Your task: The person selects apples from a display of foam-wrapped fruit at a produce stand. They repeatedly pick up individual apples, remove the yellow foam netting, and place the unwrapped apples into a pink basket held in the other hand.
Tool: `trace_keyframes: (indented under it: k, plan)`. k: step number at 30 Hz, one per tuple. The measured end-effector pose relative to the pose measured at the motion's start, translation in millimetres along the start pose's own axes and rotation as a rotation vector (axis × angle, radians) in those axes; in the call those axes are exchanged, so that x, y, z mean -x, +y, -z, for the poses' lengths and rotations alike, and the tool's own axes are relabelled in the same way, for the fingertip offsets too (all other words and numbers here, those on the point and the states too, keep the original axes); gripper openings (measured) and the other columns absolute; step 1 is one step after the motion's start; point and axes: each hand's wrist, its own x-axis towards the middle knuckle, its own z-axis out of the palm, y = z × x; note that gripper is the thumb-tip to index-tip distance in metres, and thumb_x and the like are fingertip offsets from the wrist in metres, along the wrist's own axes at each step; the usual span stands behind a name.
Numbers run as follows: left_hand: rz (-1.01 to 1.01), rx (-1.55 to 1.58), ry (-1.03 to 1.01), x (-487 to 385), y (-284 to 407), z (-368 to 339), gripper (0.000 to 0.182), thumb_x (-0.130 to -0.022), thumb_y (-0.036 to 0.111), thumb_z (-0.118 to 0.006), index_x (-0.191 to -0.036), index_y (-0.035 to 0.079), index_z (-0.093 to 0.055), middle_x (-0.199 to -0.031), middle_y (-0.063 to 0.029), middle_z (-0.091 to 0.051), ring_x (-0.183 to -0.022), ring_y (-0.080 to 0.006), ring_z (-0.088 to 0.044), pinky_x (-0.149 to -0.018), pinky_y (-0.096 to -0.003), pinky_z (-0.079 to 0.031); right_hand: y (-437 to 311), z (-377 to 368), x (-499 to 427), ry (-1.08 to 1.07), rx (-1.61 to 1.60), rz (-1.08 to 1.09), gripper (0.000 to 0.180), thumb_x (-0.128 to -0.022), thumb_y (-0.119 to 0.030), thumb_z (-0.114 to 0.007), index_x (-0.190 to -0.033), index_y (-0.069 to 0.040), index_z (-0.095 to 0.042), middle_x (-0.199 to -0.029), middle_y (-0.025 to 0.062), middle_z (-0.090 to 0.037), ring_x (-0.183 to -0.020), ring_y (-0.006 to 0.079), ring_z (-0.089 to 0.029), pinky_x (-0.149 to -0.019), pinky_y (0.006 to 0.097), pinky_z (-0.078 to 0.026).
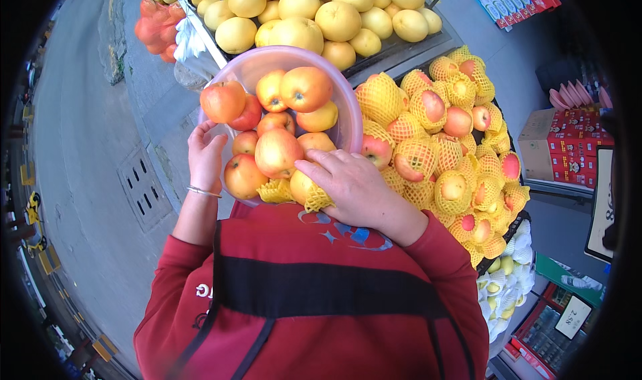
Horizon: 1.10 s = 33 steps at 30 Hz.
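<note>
A translucent purple plastic basin (pixel 355 114) full of red-and-yellow apples (pixel 278 153) is right in front of my body. My left hand (pixel 206 154) is at the basin's left rim, thumb on the inner side. Its fingertips are just under a red apple (pixel 223 102) on the edge of the pile. Over the near right side of the basin, my right hand (pixel 351 182) curls around an apple (pixel 299 185) with a yellow foam net (pixel 318 199) partly on it. Its palm side is hidden. Another yellow foam net (pixel 276 191) lies beside that apple.
Apples in yellow foam nets (pixel 421 154) are heaped to the right of the basin. Yellow pomelos (pixel 296 34) fill a crate beyond it. A red mesh bag of fruit (pixel 159 24) stands at the upper left. White-netted fruit (pixel 504 284) and stacked cartons (pixel 572 149) are farther right.
</note>
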Motion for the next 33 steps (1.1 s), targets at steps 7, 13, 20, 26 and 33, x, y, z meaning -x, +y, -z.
trace_keyframes:
  k: [7,13,20,26,33]
  plan:
    - [0.028,-0.018,0.025,-1,-4,3,0.041,-0.082,0.008,-0.064,-0.122,0.005,-0.058,-0.137,-0.0132,-0.041,-0.127,-0.0253,-0.045,-0.105,-0.0371,-0.041,13,12,-4,0.192,-0.035,-0.131,0.069,-0.062,-0.013,-0.080,-0.127,-0.006,-0.055,-0.116,0.0129,-0.062,-0.104,0.0338,-0.062,-0.086,0.0421,-0.051]
    - [0.001,-0.040,0.039,2,1,-1,0.039,-0.084,0.005,-0.061,-0.123,0.005,-0.055,-0.120,-0.0083,-0.055,-0.113,-0.0184,-0.052,-0.097,-0.0314,-0.043,28,29,-3,0.454,-0.069,-0.203,0.041,-0.071,-0.004,-0.077,-0.110,-0.005,-0.066,-0.114,0.0131,-0.063,-0.099,0.0323,-0.065,-0.080,0.0372,-0.054]
    - [-0.049,-0.052,0.066,11,16,-12,0.044,-0.085,0.001,-0.058,-0.129,0.004,-0.051,-0.124,-0.0084,-0.057,-0.113,-0.0154,-0.053,-0.097,-0.0286,-0.042,9,12,59,-0.057,0.030,-0.243,0.032,-0.064,0.000,-0.072,-0.095,-0.006,-0.066,-0.093,0.0095,-0.066,-0.087,0.0299,-0.065,-0.073,0.0388,-0.053]
    - [-0.105,-0.083,-0.013,12,15,-6,0.069,-0.080,-0.004,-0.058,-0.145,0.015,-0.047,-0.138,-0.0117,-0.042,-0.131,-0.0236,-0.043,-0.108,-0.0357,-0.040,-1,8,47,0.163,-0.098,-0.063,0.041,-0.066,-0.003,-0.069,-0.106,-0.012,-0.067,-0.087,0.0069,-0.063,-0.084,0.0282,-0.063,-0.069,0.0395,-0.051]
    - [-0.268,-0.323,-0.167,6,16,6,0.069,-0.081,-0.008,-0.056,-0.143,0.022,-0.052,-0.158,-0.0173,-0.022,-0.148,-0.0273,-0.023,-0.116,-0.0387,-0.029,-9,-55,-29,-0.169,0.317,0.202,0.005,-0.073,-0.017,-0.064,-0.075,-0.017,-0.069,-0.066,0.0017,-0.065,-0.062,0.0218,-0.067,-0.051,0.0370,-0.050]
